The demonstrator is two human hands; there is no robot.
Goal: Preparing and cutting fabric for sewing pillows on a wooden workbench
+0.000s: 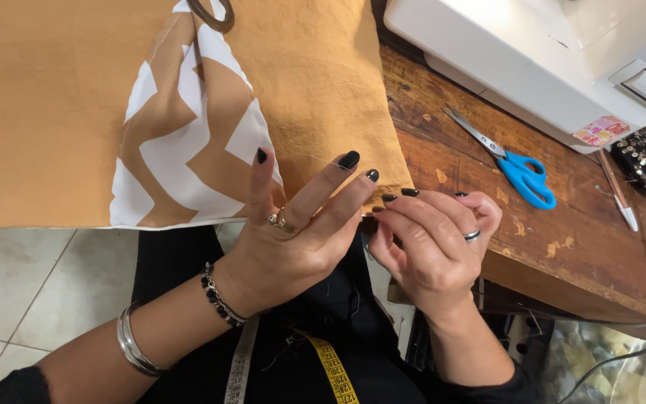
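In the head view, at the frame's centre, the left hand [293,239] has its fingers spread loosely against the lower edge of the orange fabric [54,105], which fills the upper left with a white zigzag panel [188,142]. The right hand [431,239] pinches that fabric's corner between its fingertips. Blue-handled scissors [514,164] lie on the wooden table [577,247] right of centre, below a white sewing machine [532,52] at upper right.
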